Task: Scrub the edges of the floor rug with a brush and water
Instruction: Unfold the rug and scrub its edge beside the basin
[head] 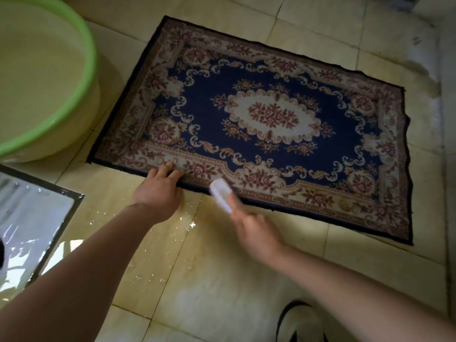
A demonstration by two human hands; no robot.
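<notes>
So the rug [259, 119] is lying flat on the tile floor [222, 280], turned at a bit of an angle to me. It's dark blue in the middle with a cream oval full of red flowers and a busy floral border all round. The right-hand edge looks wavy and a bit ragged.

My left hand [160, 191] is down on the near edge, towards the left corner. The fingers are laid out over the border and the palm sits back on the tile, so it isn't gripping anything, just resting on the rug.

My right hand [256, 233] is wrapped around the white brush [221, 195], which sits over that same near edge just to the right of my left hand. That bit is blurry, so I can't tell if the bristles are actually touching the pile.

There are water drops and a wet patch [190, 224] on the tile right under my hands, beside the rug edge. The big basin [91, 70] with the green rim sits off the rug's left end, close to it. A shiny dark-framed panel [37, 218] lies on the floor at my left, with droplets on it too. The toe of my shoe [301, 322] pokes in at the bottom.
</notes>
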